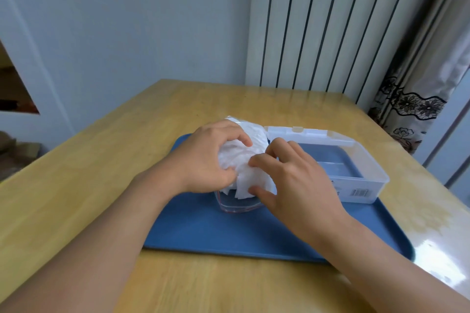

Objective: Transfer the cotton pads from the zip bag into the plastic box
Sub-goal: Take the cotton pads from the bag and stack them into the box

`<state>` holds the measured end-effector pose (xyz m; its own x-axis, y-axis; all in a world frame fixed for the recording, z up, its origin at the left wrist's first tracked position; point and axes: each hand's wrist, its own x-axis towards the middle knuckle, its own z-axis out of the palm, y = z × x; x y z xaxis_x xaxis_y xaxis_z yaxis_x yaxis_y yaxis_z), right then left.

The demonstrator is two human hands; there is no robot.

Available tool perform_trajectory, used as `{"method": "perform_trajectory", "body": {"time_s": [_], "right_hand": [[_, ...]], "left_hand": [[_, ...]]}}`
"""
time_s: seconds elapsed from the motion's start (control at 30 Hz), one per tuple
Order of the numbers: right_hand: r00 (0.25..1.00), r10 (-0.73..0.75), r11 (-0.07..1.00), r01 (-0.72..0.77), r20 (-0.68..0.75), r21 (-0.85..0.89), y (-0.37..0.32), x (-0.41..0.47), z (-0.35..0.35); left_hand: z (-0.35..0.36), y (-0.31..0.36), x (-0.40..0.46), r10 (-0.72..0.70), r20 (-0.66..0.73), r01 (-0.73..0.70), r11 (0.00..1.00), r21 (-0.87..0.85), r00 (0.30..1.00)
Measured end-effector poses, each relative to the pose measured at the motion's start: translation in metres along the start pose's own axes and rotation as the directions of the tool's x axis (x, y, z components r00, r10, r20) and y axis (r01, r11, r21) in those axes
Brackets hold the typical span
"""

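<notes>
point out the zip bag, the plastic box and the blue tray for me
zip bag point(237, 207): head view, on its clear open mouth below the pads
plastic box point(366, 185): head view, on its clear front wall
blue tray point(229, 234): head view, on its bare floor

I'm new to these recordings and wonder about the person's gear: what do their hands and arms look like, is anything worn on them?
Nothing is worn. The left hand and right hand are bare: no gloves, rings, watch or bracelet in view. Both forearms are bare too, with no sleeve showing anywhere up to the picture's lower edge. No cables, markers or straps appear on them.
</notes>
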<state>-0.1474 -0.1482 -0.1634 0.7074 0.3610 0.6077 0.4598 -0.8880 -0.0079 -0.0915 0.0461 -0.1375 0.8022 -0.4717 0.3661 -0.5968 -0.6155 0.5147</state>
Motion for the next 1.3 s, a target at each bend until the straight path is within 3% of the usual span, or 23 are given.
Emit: {"method": "perform_trajectory", "body": {"time_s": [0.37, 0.5, 0.7, 0.83, 0.97, 1.13, 1.3], "right_hand": [[0.998, -0.017, 0.998, 0.02, 0.056, -0.063, -0.006, 0.0, 0.003], [1.0, 0.011, 0.969, -0.017, 0.029, 0.247, -0.004, -0.004, -0.002], [0.991, 0.128, 0.782, -0.075, -0.041, 0.618, -0.003, 0.0, -0.011], [0.986, 0.162, 0.581, -0.125, 0.037, 0.804, 0.0, 0.002, -0.021], [0.983, 0.173, 0.589, -0.159, 0.068, 0.792, 0.008, 0.001, -0.021], [0.946, 0.299, 0.316, -0.219, 0.122, 0.923, 0.013, 0.006, -0.026], [0.895, 0.411, 0.164, -0.26, 0.173, 0.952, 0.026, 0.009, -0.039]], "left_hand": [[0.004, -0.006, 0.003, 0.018, -0.067, -0.015, 0.999, 0.047, 0.998], [0.002, -0.012, 0.005, -0.015, -0.124, 0.025, 0.997, 0.078, 0.992], [0.001, -0.022, 0.007, -0.04, -0.176, 0.061, 0.992, 0.114, 0.984], [0.001, -0.021, 0.007, -0.048, -0.127, 0.061, 0.993, 0.102, 0.991], [-0.004, -0.016, 0.004, -0.051, -0.038, 0.053, 0.996, 0.07, 0.998], [-0.025, 0.005, -0.005, -0.002, -0.01, 0.001, 0.999, -0.036, 1.0], [-0.017, 0.03, -0.014, 0.127, 0.085, -0.141, 0.969, 0.201, 0.988]]}}
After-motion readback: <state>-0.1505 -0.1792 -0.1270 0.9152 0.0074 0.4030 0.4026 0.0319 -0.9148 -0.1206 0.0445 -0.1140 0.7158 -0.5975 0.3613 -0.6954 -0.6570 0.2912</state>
